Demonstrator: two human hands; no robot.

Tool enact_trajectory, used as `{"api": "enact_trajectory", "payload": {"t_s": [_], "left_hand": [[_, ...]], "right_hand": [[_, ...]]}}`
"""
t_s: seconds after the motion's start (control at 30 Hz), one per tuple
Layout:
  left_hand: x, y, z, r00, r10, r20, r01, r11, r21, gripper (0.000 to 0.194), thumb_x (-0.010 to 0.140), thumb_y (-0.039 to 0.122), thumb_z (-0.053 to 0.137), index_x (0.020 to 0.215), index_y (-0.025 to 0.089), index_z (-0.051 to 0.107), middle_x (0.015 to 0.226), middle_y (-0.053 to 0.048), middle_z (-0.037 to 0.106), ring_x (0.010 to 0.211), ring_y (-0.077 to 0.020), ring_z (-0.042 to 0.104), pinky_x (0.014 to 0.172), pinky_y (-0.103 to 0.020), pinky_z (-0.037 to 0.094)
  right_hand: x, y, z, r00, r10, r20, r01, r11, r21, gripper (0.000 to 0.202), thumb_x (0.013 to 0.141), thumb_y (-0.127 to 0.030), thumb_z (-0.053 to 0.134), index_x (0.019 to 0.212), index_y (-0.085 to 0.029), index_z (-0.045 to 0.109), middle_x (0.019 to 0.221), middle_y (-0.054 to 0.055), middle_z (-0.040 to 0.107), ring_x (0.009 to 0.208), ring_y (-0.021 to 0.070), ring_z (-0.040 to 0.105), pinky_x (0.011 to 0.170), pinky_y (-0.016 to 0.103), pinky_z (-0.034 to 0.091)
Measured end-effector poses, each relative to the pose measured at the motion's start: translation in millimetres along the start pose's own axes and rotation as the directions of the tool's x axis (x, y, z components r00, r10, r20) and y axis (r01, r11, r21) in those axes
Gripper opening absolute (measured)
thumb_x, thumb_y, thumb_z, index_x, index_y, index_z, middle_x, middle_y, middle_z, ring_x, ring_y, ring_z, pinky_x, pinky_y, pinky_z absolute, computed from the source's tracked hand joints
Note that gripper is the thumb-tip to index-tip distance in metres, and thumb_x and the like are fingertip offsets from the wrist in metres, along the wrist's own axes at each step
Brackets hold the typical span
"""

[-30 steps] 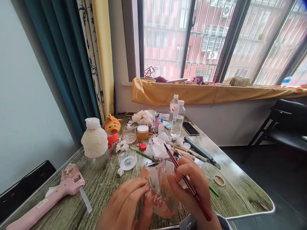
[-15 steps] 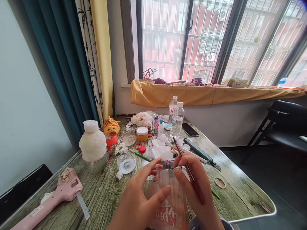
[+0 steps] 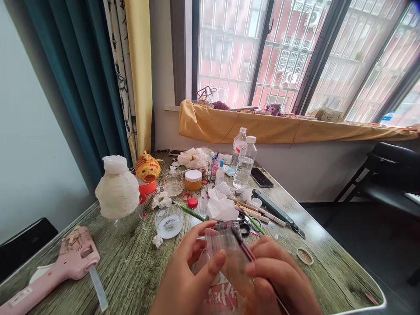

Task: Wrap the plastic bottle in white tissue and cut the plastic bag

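My left hand (image 3: pixel 193 267) is wrapped round a clear plastic container (image 3: pixel 229 267) with white lettering on a red print. The container stands upright, its mouth facing away and up. In my right hand (image 3: pixel 278 271) is a slim dark-red brush (image 3: pixel 244 247). Its dark, brush-like end lies at the container's upper right side, near the rim; whether it touches is unclear. Beyond my hands lie crumpled white paper (image 3: pixel 219 205), scissors with black handles (image 3: pixel 244 228) and a green brush (image 3: pixel 190 211).
At left are a pink glue gun (image 3: pixel 74 256) and a white-covered bottle (image 3: pixel 117 190). A clear dish (image 3: pixel 169 222), orange jar (image 3: pixel 193 180) and water bottles (image 3: pixel 245 166) stand farther back. At right lie a utility knife (image 3: pixel 275 210) and a tape ring (image 3: pixel 305 256).
My right hand has turned and lowered the brush, so its dark end now lies against or near the container rim. The view has shifted slightly; my left hand keeps its hold.
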State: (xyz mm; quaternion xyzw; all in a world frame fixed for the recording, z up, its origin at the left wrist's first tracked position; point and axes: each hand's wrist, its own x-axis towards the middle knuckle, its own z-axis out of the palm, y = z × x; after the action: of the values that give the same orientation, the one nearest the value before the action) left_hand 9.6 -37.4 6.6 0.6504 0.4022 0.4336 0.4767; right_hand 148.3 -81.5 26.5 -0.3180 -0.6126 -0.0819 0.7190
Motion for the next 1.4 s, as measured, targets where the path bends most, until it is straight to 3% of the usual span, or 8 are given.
{"api": "enact_trajectory", "payload": {"t_s": [0.07, 0.13, 0.37, 0.5, 0.63, 0.8, 1.1, 1.4], "left_hand": [[0, 2, 0.0, 1.0, -0.008, 0.011, 0.009, 1.0, -0.012, 0.056, 0.076, 0.054, 0.062, 0.123, 0.024, 0.054, 0.117, -0.011, 0.065, 0.1, -0.0258, 0.066, 0.084, -0.036, 0.056], [-1, 5, 0.6, 1.0, 0.004, -0.03, -0.004, 1.0, 0.012, 0.056, 0.074, 0.054, 0.063, 0.12, 0.024, 0.057, 0.118, -0.011, 0.065, 0.102, -0.0261, 0.066, 0.085, -0.036, 0.056], [-6, 8, 2.3, 0.977, 0.105, -0.186, -0.096, 0.994, 0.058, 0.051, 0.069, 0.053, 0.068, 0.111, 0.025, 0.065, 0.113, -0.01, 0.069, 0.099, -0.0253, 0.067, 0.08, -0.033, 0.058], [-7, 6, 1.5, 0.976, 0.128, -0.174, -0.119, 0.991, 0.061, 0.049, 0.071, 0.052, 0.067, 0.113, 0.029, 0.064, 0.117, -0.007, 0.067, 0.101, -0.0242, 0.066, 0.081, -0.032, 0.057], [-7, 3, -0.7, 0.985, 0.12, -0.126, -0.112, 0.991, 0.068, 0.048, 0.075, 0.049, 0.066, 0.12, 0.033, 0.06, 0.125, -0.003, 0.063, 0.11, -0.0229, 0.062, 0.089, -0.032, 0.054], [-5, 0, -1.3, 0.988, 0.12, -0.099, -0.112, 0.99, 0.087, 0.049, 0.076, 0.049, 0.065, 0.123, 0.035, 0.058, 0.129, -0.002, 0.06, 0.114, -0.023, 0.059, 0.091, -0.032, 0.053], [-11, 10, 0.9, 0.994, 0.027, -0.105, -0.021, 0.998, 0.057, 0.048, 0.076, 0.05, 0.064, 0.121, 0.035, 0.058, 0.132, 0.002, 0.057, 0.121, -0.0218, 0.053, 0.095, -0.029, 0.049], [-11, 11, 1.5, 0.995, 0.041, -0.088, -0.039, 0.999, 0.027, 0.045, 0.077, 0.049, 0.064, 0.12, 0.037, 0.058, 0.132, 0.004, 0.057, 0.122, -0.0209, 0.052, 0.093, -0.027, 0.047]], "right_hand": [[0, -3, 3, 0.994, 0.068, -0.084, -0.065, 0.997, 0.036, 0.024, 0.095, -0.029, 0.049, 0.076, -0.019, 0.06, 0.061, 0.0, 0.054, 0.056, 0.0144, 0.054, 0.054, 0.028, 0.046], [-1, -3, 3, 0.987, 0.127, -0.101, -0.128, 0.992, -0.005, 0.025, 0.096, -0.034, 0.047, 0.086, -0.019, 0.064, 0.07, 0.003, 0.061, 0.067, 0.0174, 0.06, 0.058, 0.028, 0.048], [2, -1, 1, 0.997, 0.074, 0.038, -0.072, 0.996, -0.061, 0.014, 0.082, -0.008, 0.056, 0.075, -0.019, 0.06, 0.06, -0.001, 0.059, 0.054, 0.0142, 0.058, 0.051, 0.026, 0.047], [2, 0, 8, 0.996, -0.05, -0.076, 0.044, 0.996, -0.076, 0.014, 0.083, -0.01, 0.053, 0.074, -0.019, 0.06, 0.057, -0.002, 0.056, 0.049, 0.0134, 0.056, 0.048, 0.026, 0.047], [1, -2, 14, 0.996, 0.087, -0.035, -0.089, 0.994, -0.067, 0.017, 0.081, -0.005, 0.052, 0.074, -0.019, 0.059, 0.059, -0.002, 0.055, 0.051, 0.0127, 0.054, 0.048, 0.026, 0.046], [1, -3, 16, 0.993, 0.028, -0.118, -0.039, 0.995, -0.092, 0.016, 0.087, -0.014, 0.054, 0.073, -0.019, 0.059, 0.056, -0.002, 0.054, 0.048, 0.0115, 0.051, 0.042, 0.024, 0.04], [7, -5, 9, 0.998, 0.037, 0.042, -0.032, 0.993, -0.116, 0.011, 0.085, -0.011, 0.056, 0.078, -0.016, 0.062, 0.066, -0.001, 0.058, 0.055, 0.01, 0.056, 0.048, 0.021, 0.044], [6, -4, 12, 0.999, 0.032, 0.02, -0.029, 0.989, -0.144, 0.011, 0.085, -0.012, 0.056, 0.077, -0.017, 0.061, 0.063, -0.002, 0.058, 0.059, 0.0111, 0.059, 0.048, 0.02, 0.042]]}}
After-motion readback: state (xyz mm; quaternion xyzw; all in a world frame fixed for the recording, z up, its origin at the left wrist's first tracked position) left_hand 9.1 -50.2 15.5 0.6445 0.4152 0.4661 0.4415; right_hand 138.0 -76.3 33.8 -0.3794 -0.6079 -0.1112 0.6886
